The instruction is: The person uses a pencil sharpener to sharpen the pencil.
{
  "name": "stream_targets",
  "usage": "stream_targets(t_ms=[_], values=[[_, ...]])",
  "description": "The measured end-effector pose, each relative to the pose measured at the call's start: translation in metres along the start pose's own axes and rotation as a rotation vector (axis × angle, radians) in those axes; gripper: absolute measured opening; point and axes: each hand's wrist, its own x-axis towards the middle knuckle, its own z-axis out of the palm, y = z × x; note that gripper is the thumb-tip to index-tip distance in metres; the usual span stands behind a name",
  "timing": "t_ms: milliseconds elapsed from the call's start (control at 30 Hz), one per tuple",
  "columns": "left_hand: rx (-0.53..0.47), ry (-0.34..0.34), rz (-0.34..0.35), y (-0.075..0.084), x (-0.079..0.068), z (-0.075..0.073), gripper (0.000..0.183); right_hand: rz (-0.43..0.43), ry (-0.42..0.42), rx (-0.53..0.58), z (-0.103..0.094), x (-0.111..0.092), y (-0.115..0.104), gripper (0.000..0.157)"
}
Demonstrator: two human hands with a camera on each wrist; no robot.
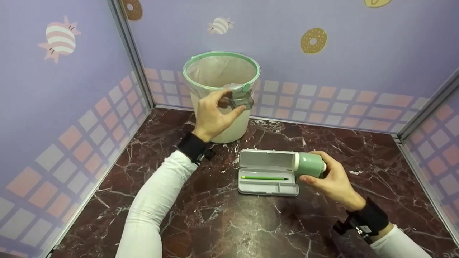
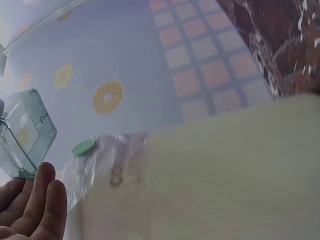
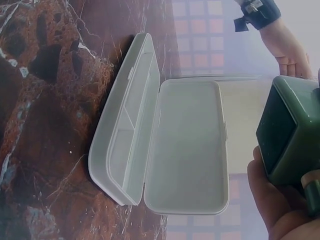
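Observation:
My left hand (image 1: 215,114) pinches a clear shavings drawer (image 1: 243,100) between thumb and fingers, in front of the trash bin's rim. In the left wrist view the see-through drawer (image 2: 31,132) is tilted beside the bin liner. The trash bin (image 1: 229,129) is cream with a green ring and a plastic bag inside. My right hand (image 1: 337,181) grips a green pencil sharpener (image 1: 310,165) on its side, above the right end of an open grey pencil case (image 1: 267,159). A green pencil (image 1: 263,177) lies in the case's long compartment.
The dark red marbled table (image 1: 215,222) carries the bin and case. Pale specks are scattered between bin and case. Purple panels (image 1: 279,43) with sweets and checks stand along the back and both sides.

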Motion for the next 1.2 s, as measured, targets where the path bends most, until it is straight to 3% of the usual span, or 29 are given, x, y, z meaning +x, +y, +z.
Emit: stream_targets(t_ms=[333,500,633,767,967,1200], values=[[-0.161,-0.214,-0.183,0.011,-0.071,0.032,0.054,-0.011,0.017,-0.047,0.004,0.0,0.0,0.069],[-0.165,-0.28,-0.194,0.024,-0.095,0.046,0.054,-0.005,0.027,-0.065,0.005,0.001,-0.001,0.07],[-0.204,-0.344,-0.164,0.038,-0.107,0.058,0.056,0.001,0.042,-0.066,0.007,0.002,-0.001,0.071],[-0.254,-0.374,-0.18,0.047,-0.115,0.068,0.056,0.006,0.038,-0.01,0.01,0.004,0.0,0.07],[-0.311,-0.389,-0.244,0.053,-0.127,0.075,0.055,0.008,0.012,-0.014,0.013,0.006,0.002,0.07],[-0.373,-0.393,-0.248,0.057,-0.133,0.08,0.059,0.014,0.019,-0.018,0.012,0.006,0.004,0.07]])
